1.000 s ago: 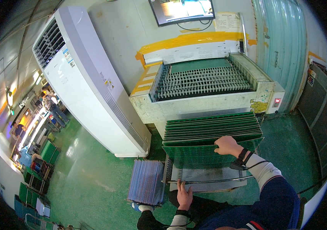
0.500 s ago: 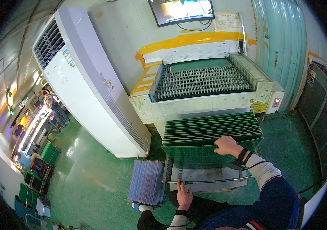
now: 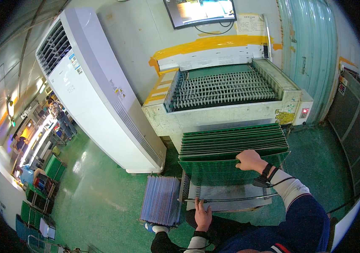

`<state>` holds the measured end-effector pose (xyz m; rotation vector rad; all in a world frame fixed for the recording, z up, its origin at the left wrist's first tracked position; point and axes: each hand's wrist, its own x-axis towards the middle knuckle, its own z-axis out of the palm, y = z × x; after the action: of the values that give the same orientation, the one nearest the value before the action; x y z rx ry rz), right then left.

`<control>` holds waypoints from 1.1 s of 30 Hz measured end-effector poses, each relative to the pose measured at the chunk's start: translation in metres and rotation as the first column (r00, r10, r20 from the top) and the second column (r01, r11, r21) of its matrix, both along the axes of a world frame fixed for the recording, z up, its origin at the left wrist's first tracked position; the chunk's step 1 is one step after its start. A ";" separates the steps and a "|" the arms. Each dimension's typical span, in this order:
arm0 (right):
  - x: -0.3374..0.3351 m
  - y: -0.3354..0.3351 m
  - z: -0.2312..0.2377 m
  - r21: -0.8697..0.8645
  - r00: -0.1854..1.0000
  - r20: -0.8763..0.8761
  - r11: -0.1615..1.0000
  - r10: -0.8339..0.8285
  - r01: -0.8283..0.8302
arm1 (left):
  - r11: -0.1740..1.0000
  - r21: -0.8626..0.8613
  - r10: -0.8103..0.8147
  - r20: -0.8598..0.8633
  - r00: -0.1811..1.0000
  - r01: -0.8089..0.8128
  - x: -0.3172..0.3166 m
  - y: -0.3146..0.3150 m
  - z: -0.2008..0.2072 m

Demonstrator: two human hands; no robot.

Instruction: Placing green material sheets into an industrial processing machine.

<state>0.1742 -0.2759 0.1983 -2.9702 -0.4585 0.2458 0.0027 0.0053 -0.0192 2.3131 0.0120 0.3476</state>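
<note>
My right hand (image 3: 250, 161) is closed on the top edge of the front green board (image 3: 213, 172), a thin, flat sheet that leans apart from the others. Behind that sheet, several similar green boards (image 3: 230, 141) stand on edge in a row. They rest in a low rack with a pale grey base (image 3: 230, 195). Along the rack's near side runs a thin metal bar (image 3: 241, 198). My left hand (image 3: 203, 217) is at this bar's left end, fingers stretched up against it and thumb apart.
Beyond the boards stands a roller machine (image 3: 226, 90) with a control box (image 3: 304, 111). To the left are a tall white air conditioner (image 3: 108, 92) and a rack of bluish sheets (image 3: 160, 200). A screen (image 3: 201, 12) hangs on the wall. People (image 3: 59, 116) are at the far left.
</note>
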 end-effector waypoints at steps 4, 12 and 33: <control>0.002 0.000 -0.003 0.000 1.000 -0.006 1.000 0.004 -0.004 | 0.998 -0.055 -0.002 -0.012 1.000 0.001 0.000 0.000 0.000; 0.001 -0.001 -0.005 0.016 1.000 0.020 1.000 0.005 -0.006 | 1.000 -0.025 0.001 -0.023 1.000 -0.002 0.000 0.001 0.002; 0.005 -0.012 -0.011 0.101 0.994 0.081 0.992 0.070 -0.078 | 1.000 -0.009 -0.004 0.010 1.000 0.004 -0.002 0.001 0.002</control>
<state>0.1794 -0.2883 0.1873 -2.8719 -0.5728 0.1108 0.0009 0.0061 -0.0171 2.3023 0.0041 0.3560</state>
